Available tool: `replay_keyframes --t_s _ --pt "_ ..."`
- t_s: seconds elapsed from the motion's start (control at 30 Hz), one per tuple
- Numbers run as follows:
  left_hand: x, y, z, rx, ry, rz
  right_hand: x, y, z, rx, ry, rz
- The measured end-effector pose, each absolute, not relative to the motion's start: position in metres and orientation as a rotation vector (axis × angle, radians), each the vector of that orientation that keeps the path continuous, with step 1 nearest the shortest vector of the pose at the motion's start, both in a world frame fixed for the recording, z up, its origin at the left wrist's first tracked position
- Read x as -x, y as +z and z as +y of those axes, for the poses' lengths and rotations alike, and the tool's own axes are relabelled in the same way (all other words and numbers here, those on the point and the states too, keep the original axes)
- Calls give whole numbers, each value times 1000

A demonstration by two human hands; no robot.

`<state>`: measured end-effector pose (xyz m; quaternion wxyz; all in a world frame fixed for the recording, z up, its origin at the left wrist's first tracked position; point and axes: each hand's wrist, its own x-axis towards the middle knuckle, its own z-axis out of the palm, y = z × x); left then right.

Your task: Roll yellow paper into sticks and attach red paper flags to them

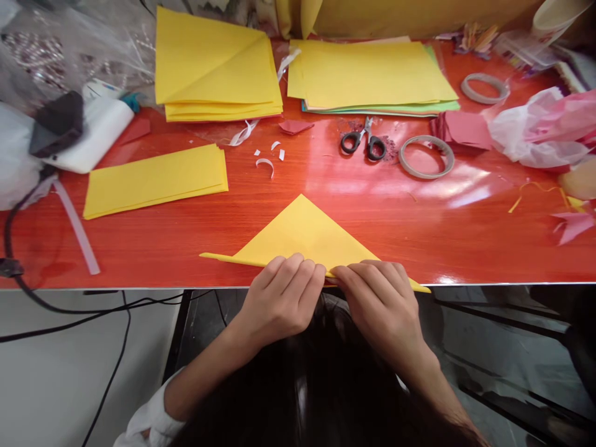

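A sheet of yellow paper (305,233) lies at the table's near edge, one pointed corner facing away from me. Its near side is rolled into a thin tube whose ends stick out to the left and right. My left hand (288,292) is closed over the rolled edge, left of the middle. Close beside it, my right hand (379,288) grips the same roll with curled fingers. Both thumbs are hidden. Dark hair covers the bottom of the view, below the hands.
Yellow paper stacks (214,74) (367,71) lie at the back, folded yellow strips (156,180) at left. Black-handled scissors (365,139), a tape roll (426,157) and red paper squares (463,130) lie beyond the sheet. A black cable (69,309) hangs at left.
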<state>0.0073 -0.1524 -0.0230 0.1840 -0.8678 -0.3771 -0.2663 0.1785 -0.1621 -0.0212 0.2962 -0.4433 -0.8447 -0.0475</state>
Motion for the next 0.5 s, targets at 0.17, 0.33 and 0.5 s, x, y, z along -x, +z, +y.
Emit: replay_keyframes --t_s 0.17,0.33,0.5 --pt "-5 -24 -151 2463 -804 -1026 -179 -19 -163 1178 -125 -2248" --pt "-3 -25 -151 2464 -874 -1037 -178 -18 -164 1182 -123 -2290" --pt "-5 -25 -150 2458 -919 -1053 -178 -19 -164 1178 -93 -2263"
